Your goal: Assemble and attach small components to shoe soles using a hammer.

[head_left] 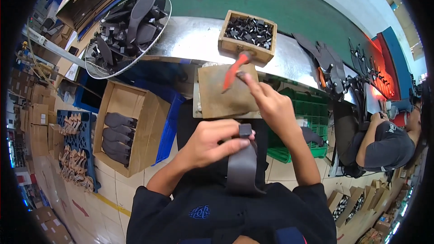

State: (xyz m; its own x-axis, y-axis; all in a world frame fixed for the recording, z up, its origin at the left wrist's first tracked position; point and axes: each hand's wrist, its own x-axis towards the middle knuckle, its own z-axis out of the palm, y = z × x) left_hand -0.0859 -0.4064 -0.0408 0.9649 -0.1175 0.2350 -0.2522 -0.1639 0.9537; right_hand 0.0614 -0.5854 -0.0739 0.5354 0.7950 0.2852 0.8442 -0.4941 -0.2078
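My left hand (210,142) grips a dark grey shoe sole (242,169) close to my chest. A small black heel block (245,129) shows on top, between the thumb and fingers. In my right hand (276,108), a hammer with a red head (232,74) is raised above a square tan pad (214,97); its short dark handle is mostly covered by the fingers. The hammer head and the heel block are apart. Just beyond the pad, a wooden box (246,48) full of small black pieces stands on the metal ledge.
A wire basket (170,13) of dark soles stands at the left. Below it, a cardboard box (140,122) holds several soles. Green crates (318,108) are at the right, beneath the ledge. More soles (323,58) lie by the green belt (199,0). Another person (391,142) sits far right.
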